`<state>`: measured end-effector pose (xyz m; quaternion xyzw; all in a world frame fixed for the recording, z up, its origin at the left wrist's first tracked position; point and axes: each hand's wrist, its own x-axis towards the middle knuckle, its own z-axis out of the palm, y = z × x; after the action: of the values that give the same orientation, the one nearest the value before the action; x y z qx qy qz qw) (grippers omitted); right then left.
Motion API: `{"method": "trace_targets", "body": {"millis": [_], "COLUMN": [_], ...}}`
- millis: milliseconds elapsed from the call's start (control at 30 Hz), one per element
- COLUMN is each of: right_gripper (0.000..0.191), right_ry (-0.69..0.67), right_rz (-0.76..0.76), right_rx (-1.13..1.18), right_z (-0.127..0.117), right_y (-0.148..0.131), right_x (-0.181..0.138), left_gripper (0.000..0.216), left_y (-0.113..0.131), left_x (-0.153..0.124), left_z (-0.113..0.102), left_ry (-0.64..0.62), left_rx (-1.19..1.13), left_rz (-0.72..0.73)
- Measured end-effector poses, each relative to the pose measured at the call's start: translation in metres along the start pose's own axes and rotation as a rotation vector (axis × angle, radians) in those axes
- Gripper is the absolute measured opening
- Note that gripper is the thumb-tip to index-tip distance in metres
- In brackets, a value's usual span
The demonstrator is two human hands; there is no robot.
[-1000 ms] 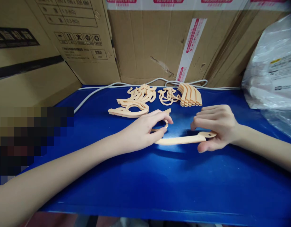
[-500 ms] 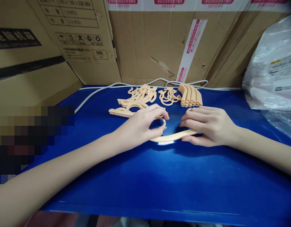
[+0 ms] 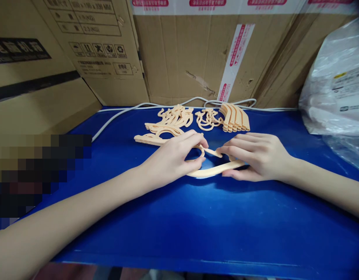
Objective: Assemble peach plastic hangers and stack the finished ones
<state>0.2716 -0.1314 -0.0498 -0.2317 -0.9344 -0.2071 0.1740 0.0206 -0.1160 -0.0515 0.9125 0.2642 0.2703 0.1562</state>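
Curved cream piece (image 3: 211,170) spans the gap between the two hands, about mid-desk (image 3: 197,225), well in from the near edge; left hand (image 3: 182,153) clamped on its left end, a small cream ring (image 3: 202,151) showing between thumb and forefinger; right hand (image 3: 261,155) clamped on its right end, thumb on the near side; slim cream bar (image 3: 213,153) reaches toward the right fingertips, its joining unclear. Toward the far edge: heaped cream parts (image 3: 176,116), cream hooks (image 3: 208,118), row of curved arms (image 3: 234,118); white cable (image 3: 118,112) along that edge; plastic bag (image 3: 333,89) at far right corner.
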Motion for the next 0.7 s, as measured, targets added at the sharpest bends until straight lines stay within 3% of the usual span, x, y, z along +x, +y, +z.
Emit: {"method": "trace_targets", "body": {"millis": [400, 700], "right_gripper": [0.023, 0.030], "right_ry": [-0.003, -0.072], "right_rz": [-0.044, 0.244], "right_rx": [0.204, 0.683], "right_z": [0.002, 0.006], "right_y": [-0.013, -0.007], "right_x": [0.006, 0.007], "left_gripper": [0.013, 0.013], "left_y": [0.001, 0.000], "left_x": [0.000, 0.001], "left_z": [0.001, 0.001], "left_ry": [-0.020, -0.043], "left_rx": [0.028, 0.055], "left_rz": [-0.004, -0.020]}}
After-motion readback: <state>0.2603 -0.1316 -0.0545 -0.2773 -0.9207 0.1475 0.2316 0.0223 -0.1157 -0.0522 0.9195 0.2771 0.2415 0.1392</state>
